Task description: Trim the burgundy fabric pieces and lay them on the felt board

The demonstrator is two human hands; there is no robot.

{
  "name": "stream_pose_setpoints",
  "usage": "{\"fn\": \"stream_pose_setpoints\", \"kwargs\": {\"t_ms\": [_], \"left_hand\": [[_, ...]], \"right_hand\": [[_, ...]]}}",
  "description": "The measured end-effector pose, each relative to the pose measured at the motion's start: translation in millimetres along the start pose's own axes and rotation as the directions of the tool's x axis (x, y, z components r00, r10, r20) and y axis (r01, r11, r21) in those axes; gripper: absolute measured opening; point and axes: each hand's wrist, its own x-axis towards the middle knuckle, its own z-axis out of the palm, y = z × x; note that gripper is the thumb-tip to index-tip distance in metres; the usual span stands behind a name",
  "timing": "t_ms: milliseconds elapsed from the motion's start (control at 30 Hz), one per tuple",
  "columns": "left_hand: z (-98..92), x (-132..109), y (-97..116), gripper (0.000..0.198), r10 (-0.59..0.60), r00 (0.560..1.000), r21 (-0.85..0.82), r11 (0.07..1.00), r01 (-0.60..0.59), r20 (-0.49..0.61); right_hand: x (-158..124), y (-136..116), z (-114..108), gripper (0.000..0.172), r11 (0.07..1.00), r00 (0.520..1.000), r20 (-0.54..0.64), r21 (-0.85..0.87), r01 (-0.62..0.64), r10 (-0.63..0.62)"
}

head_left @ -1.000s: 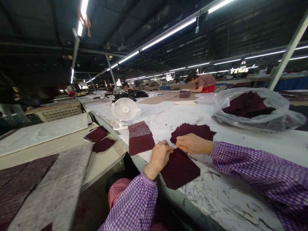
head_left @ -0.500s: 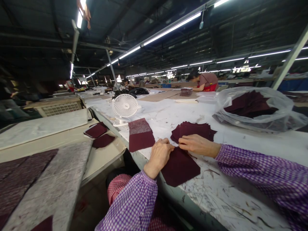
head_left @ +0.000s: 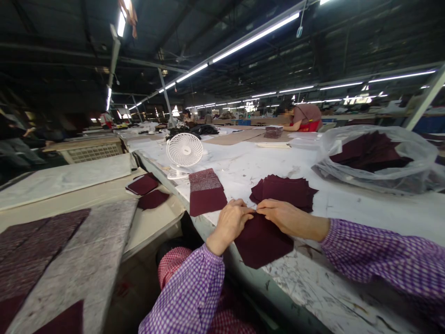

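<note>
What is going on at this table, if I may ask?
Someone in purple checked sleeves is handling a dark maroon fabric piece near the edge of the white table. The left grip and right grip pinch its far edge, close together. A loose maroon stack lies just beyond, two-toned fabric lies to the left, and a clear plastic bag to the right holds more dark pieces.

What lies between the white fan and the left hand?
In the head view, a two-tone maroon piece lies on the table between the fan and the left hand.
</note>
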Motion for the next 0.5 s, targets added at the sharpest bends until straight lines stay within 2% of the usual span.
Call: {"fn": "stream_pose_setpoints", "kwargs": {"t_ms": [133,267,433,500], "left_hand": [[-10.0,-16,-10,0.017,-0.053,0.996,-0.129,0.991,0.044,-0.07],[-16.3,-28,-15,0.019,-0.018,0.994,-0.119,0.993,0.005,-0.11],[-18.2,-35,-17,0.023,0.029,0.991,-0.086,0.995,-0.04,-0.131],[-17.9,-37,-17,0.028,0.047,0.989,-0.055,0.997,-0.055,-0.137]], "right_hand": [[0,1,-8,0.032,0.997,0.999,0.051,0.074,-0.02,0.017],[2,-2,-17,0.034,0.998,0.995,0.101,0.069,0.008,-0.015],[7,-7,-25,0.044,0.996,0.969,0.237,-0.056,0.076,-0.061],[12,-9,-25,0.048,0.985,0.965,0.246,-0.127,0.12,-0.086]]}}
